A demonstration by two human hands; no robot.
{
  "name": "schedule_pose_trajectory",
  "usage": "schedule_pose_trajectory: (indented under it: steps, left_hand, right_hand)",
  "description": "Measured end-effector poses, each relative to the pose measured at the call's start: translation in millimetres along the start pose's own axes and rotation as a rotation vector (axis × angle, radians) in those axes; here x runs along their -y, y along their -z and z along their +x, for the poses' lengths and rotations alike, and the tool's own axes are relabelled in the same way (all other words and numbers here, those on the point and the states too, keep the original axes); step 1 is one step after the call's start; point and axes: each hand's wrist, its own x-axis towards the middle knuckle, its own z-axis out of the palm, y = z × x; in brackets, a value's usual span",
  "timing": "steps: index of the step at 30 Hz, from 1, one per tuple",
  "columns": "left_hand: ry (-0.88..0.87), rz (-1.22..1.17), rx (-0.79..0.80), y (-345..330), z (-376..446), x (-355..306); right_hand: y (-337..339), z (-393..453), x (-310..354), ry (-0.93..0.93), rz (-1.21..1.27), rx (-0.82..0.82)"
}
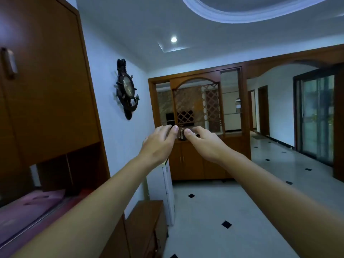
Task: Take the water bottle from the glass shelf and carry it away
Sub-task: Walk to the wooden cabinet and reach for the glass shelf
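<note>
Both my arms reach straight ahead at chest height. My left hand (159,144) and my right hand (202,142) hover side by side, fingers loosely spread and nothing in them. Far down the hallway stands a wooden partition cabinet (191,161). In its right-hand section a white and dark water bottle (238,105) stands upright on a glass shelf (231,113). The bottle is well beyond and to the right of my right hand. A small dark ornament (182,135) on the cabinet top shows between my fingertips.
A tall wooden wardrobe (46,81) fills the left side, with a low wooden cabinet (147,226) and a white appliance (168,192) along the left wall. A ship-wheel clock (127,88) hangs on that wall. Tiled floor (223,202) runs ahead; glass sliding doors (316,116) stand at right.
</note>
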Motion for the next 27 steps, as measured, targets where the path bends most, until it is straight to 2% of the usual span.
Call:
schedule_pose_trajectory:
  steps: [8,17,27]
  left_hand:
    - [0.006,-0.012,0.043,-54,46,28]
    - [-0.058,0.024,0.063,-103,128,96]
    - [-0.046,-0.109,0.174,-189,217,165]
  right_hand:
    - [0,36,-48,-0.067,-0.021,-0.012]
    - [-30,128,-88,-0.117,-0.097,-0.049]
    - [-65,219,-150,-0.201,-0.141,-0.092]
